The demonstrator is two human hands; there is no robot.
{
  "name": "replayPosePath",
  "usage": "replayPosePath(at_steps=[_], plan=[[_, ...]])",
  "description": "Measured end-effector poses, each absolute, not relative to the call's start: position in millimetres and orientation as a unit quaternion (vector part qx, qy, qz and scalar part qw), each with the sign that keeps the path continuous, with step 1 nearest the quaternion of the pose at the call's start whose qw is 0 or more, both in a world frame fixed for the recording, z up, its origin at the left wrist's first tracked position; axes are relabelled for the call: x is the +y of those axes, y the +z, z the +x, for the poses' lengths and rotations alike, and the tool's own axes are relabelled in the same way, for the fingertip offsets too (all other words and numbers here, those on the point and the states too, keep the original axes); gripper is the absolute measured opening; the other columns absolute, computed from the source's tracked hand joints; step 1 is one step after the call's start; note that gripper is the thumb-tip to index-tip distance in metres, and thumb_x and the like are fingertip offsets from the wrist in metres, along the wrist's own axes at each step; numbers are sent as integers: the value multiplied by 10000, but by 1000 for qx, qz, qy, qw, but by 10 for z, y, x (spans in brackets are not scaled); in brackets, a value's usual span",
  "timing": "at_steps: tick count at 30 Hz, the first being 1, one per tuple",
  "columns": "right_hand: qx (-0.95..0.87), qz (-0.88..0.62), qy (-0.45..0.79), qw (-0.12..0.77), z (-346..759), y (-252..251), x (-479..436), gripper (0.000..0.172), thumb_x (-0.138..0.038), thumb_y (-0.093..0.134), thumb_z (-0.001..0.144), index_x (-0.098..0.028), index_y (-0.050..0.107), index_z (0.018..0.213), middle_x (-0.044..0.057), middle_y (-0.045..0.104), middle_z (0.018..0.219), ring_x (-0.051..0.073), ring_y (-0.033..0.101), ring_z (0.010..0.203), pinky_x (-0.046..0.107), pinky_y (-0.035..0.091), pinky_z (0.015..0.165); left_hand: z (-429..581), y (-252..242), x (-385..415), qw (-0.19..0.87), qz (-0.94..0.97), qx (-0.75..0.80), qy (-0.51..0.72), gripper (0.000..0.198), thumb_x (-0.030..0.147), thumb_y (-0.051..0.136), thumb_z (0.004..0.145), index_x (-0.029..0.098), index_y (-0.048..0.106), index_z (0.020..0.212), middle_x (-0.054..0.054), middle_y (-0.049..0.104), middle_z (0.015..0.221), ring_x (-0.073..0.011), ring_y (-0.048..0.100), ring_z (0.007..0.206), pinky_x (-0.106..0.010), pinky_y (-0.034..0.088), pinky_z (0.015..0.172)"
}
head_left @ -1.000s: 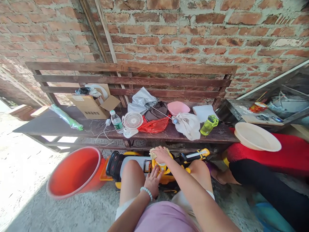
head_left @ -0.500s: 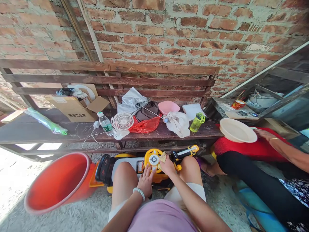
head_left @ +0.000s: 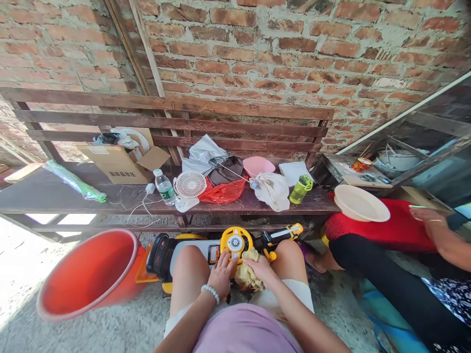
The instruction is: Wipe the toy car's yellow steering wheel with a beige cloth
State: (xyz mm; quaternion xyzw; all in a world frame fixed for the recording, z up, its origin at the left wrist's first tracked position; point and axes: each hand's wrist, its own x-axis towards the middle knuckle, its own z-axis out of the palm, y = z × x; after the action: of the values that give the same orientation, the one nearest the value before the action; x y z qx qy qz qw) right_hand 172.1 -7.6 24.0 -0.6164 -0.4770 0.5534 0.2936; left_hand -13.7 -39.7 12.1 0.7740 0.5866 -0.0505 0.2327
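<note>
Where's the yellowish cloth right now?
In the head view, the yellowish cloth is low, just right of centre, held in the right hand by the lower right of the yellow steering wheel.

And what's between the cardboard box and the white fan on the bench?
In the head view, a water bottle stands beside the white fan, with a white charger nearer the cardboard box.

You seem to be at a home, on a roughly built, half-open porch: beyond the grip of your right hand (head_left: 259,269), a bare brick wall (head_left: 239,59) backs a slatted bench (head_left: 22,193) holding a small fan (head_left: 191,185) and pink basin (head_left: 257,165); left of that grip, rough concrete floor (head_left: 121,328) meets sunlight.
</note>
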Motion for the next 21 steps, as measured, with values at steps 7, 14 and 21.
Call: replayPosePath(at_steps=[7, 14, 21], plan=[[-586, -609, 322, 426, 2364, 962, 667, 545, -395, 624, 813, -204, 590, 1322, 120, 691, 1298, 258, 646, 1184, 380, 500, 1032, -142, 74, -407, 227, 777, 586, -43, 910, 51, 483, 762, 294, 292, 1618, -39, 188, 1715, -226, 13, 1597, -419, 336, 1195], [-710, -639, 236, 177, 2508, 591, 868, 375, -206, 631, 833, -203, 692, 1203, 89, 683, 1203, 249, 603, 1143, 352, 447, 1020, -129, 102, -406, 236, 768, 592, -61, 902, 43, 463, 777, 291, 278, 1623, -38, 162, 1721, -230, 7, 1597, -453, 318, 1204], [-720, -666, 186, 65, 2448, 460, 1068, 403, -269, 630, 871, -192, 672, 1265, 117, 701, 1209, 272, 594, 1170, 325, 429, 976, -143, 75, -413, 224, 773, 591, -57, 909, 60, 468, 770, 288, 267, 1627, -43, 175, 1719, -235, 7, 1597, -445, 337, 1194]])
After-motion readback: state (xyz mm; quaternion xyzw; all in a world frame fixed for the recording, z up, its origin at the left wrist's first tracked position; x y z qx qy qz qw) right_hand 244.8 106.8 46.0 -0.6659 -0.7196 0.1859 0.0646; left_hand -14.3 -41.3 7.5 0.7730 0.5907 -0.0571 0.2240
